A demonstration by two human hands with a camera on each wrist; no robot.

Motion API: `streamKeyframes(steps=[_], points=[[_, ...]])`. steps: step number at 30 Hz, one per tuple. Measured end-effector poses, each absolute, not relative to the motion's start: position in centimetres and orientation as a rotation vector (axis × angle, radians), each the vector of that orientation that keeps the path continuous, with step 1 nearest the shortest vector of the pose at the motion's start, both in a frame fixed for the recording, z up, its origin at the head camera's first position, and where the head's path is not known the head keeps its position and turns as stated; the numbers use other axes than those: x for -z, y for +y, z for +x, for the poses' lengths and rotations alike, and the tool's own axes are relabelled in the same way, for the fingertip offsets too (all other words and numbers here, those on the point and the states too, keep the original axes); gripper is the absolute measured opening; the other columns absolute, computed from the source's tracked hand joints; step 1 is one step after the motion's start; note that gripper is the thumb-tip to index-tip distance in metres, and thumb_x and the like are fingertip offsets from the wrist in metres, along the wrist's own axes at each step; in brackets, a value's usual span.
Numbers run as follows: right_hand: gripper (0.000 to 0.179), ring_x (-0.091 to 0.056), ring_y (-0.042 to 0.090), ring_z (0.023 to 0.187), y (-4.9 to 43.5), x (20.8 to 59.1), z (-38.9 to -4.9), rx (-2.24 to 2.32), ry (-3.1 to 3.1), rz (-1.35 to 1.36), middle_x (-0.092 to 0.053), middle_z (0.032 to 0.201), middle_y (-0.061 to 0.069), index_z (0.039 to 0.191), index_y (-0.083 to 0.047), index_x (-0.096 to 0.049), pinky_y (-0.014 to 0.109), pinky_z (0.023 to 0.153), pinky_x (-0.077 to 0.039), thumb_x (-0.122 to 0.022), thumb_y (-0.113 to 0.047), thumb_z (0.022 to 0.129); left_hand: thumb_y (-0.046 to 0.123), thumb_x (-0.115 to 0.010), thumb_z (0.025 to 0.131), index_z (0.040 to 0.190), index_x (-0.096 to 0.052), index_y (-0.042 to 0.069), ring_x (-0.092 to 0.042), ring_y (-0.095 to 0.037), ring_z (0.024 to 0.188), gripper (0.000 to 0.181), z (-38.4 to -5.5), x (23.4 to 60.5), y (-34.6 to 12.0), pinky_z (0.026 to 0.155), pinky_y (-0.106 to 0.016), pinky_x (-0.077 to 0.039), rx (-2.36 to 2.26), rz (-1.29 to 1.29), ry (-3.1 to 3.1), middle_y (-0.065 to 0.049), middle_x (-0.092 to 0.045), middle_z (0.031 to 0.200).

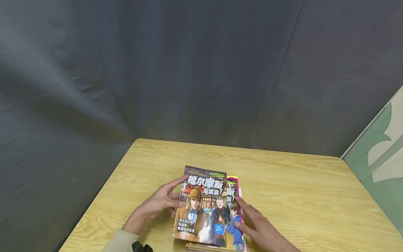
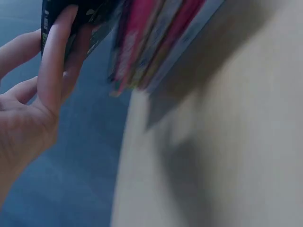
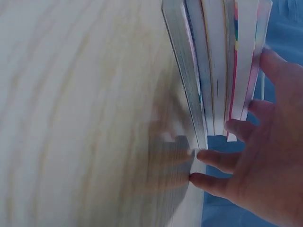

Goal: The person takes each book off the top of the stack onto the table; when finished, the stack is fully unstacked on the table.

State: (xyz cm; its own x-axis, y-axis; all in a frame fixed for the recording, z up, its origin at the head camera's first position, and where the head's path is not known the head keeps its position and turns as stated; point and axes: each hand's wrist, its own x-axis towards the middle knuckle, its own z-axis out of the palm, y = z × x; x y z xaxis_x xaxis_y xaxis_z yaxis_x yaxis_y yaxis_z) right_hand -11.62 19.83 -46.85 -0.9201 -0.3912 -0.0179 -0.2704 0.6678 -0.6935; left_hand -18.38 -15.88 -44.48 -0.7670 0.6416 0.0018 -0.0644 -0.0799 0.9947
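Note:
My left hand point(image 1: 158, 201) grips a comic-style book point(image 1: 199, 210) by its left edge, thumb on the cover and fingers behind. The cover shows a person in a checked cap and white Chinese lettering. This book lies askew over a stack; in the left wrist view its dark edge point(image 2: 71, 21) stands apart from the books below. My right hand point(image 1: 262, 227) rests against the stack's right side with fairly straight fingers. Under the held book, a similar cover point(image 1: 237, 241) shows at the right. White page edges of the stacked books point(image 3: 215, 71) appear in the right wrist view.
The stack sits near the front of a pale wood-grain table point(image 1: 299, 189). A dark grey curtain point(image 1: 201, 70) hangs behind and to the left. At the far right is a green-and-cream patterned panel point(image 1: 384, 168).

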Motion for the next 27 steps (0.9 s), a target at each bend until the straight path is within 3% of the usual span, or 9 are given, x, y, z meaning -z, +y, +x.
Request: streamKeyframes(steps=[2, 3, 5, 7, 12, 17, 20, 24, 27], points=[[0.074, -0.029, 0.045, 0.137, 19.9, 46.8, -11.6, 1.104, 2.694, -0.575, -0.027, 0.156, 0.016, 0.154, -0.016, -0.024, 0.07, 0.101, -0.028, -0.057, -0.045, 0.095, -0.002, -0.066, 0.087, 0.156, -0.016, 0.016, -0.061, -0.011, 0.063, 0.087, -19.4, 43.5, -16.7, 0.053, -0.028, -0.057, -1.895, 0.622, 1.768, -0.023, -0.062, 0.118], [0.075, -0.029, 0.046, 0.136, 19.9, 46.8, -11.6, 1.104, 2.688, -0.593, -0.026, 0.156, 0.017, 0.154, -0.015, -0.024, 0.071, 0.101, -0.028, -0.057, -0.045, 0.094, -0.002, -0.066, 0.087, 0.156, -0.016, 0.017, -0.062, -0.011, 0.065, 0.087, -20.0, 43.0, -17.2, 0.054, -0.029, -0.057, -1.895, 0.615, 1.798, -0.024, -0.051, 0.136], [0.077, -0.03, 0.049, 0.135, 20.0, 46.7, -11.5, 1.101, 2.683, -0.626, -0.026, 0.155, 0.019, 0.154, -0.014, -0.024, 0.071, 0.099, -0.029, -0.059, -0.045, 0.093, -0.003, -0.065, 0.087, 0.156, -0.017, 0.018, -0.062, -0.012, 0.068, 0.086, -21.4, 42.1, -18.1, 0.056, -0.03, -0.057, -1.899, 0.592, 1.854, -0.02, -0.023, 0.156], [0.079, -0.031, 0.05, 0.134, 20.1, 46.6, -11.4, 1.094, 2.68, -0.636, -0.026, 0.155, 0.02, 0.154, -0.013, -0.024, 0.071, 0.098, -0.03, -0.06, -0.046, 0.092, -0.003, -0.063, 0.088, 0.156, -0.017, 0.019, -0.062, -0.012, 0.071, 0.084, -23.1, 41.4, -19.0, 0.056, -0.031, -0.058, -1.901, 0.569, 1.911, -0.013, -0.007, 0.161], [0.079, -0.029, 0.053, 0.134, 19.7, 46.7, -11.3, 1.143, 2.642, -0.65, -0.025, 0.154, 0.024, 0.154, -0.011, -0.023, 0.071, 0.099, -0.029, -0.062, -0.041, 0.092, -0.001, -0.06, 0.092, 0.155, -0.019, 0.02, -0.061, -0.012, 0.072, 0.079, -27.4, 40.3, -21.9, 0.057, -0.032, -0.058, -1.861, 0.51, 2.042, -0.006, 0.0, 0.161], [0.081, -0.026, 0.049, 0.136, 19.4, 46.7, -11.6, 1.171, 2.578, -0.625, -0.022, 0.155, 0.024, 0.155, -0.011, -0.017, 0.068, 0.102, -0.028, -0.06, -0.041, 0.093, -0.003, -0.056, 0.093, 0.156, -0.018, 0.019, -0.062, -0.012, 0.083, 0.076, -30.8, 40.9, -24.4, 0.057, -0.034, -0.058, -1.742, 0.428, 2.161, -0.012, 0.004, 0.161], [0.084, -0.027, 0.046, 0.136, 19.4, 46.7, -11.6, 1.176, 2.53, -0.618, -0.023, 0.155, 0.024, 0.155, -0.009, -0.013, 0.058, 0.105, -0.034, -0.059, -0.041, 0.093, -0.003, -0.055, 0.094, 0.156, -0.015, 0.017, -0.061, -0.017, 0.099, 0.077, -32.2, 41.6, -25.1, 0.059, -0.037, -0.058, -1.635, 0.396, 2.217, -0.016, 0.006, 0.16], [0.084, -0.027, 0.048, 0.135, 19.5, 46.9, -11.6, 1.203, 2.489, -0.692, -0.025, 0.154, 0.025, 0.155, -0.004, -0.011, 0.04, 0.106, -0.037, -0.058, -0.039, 0.095, -0.002, -0.055, 0.093, 0.156, -0.014, 0.015, -0.06, -0.027, 0.103, 0.077, -33.7, 42.5, -25.2, 0.063, -0.043, -0.057, -1.514, 0.376, 2.252, -0.018, 0.004, 0.16], [0.083, -0.024, 0.049, 0.135, 19.4, 47.1, -11.6, 1.227, 2.477, -0.733, -0.024, 0.154, 0.026, 0.154, -0.003, -0.011, 0.036, 0.108, -0.032, -0.058, -0.038, 0.095, -0.005, -0.054, 0.091, 0.155, -0.016, 0.013, -0.062, -0.025, 0.101, 0.077, -34.6, 42.9, -25.2, 0.063, -0.046, -0.057, -1.451, 0.34, 2.287, -0.019, 0.0, 0.16]])
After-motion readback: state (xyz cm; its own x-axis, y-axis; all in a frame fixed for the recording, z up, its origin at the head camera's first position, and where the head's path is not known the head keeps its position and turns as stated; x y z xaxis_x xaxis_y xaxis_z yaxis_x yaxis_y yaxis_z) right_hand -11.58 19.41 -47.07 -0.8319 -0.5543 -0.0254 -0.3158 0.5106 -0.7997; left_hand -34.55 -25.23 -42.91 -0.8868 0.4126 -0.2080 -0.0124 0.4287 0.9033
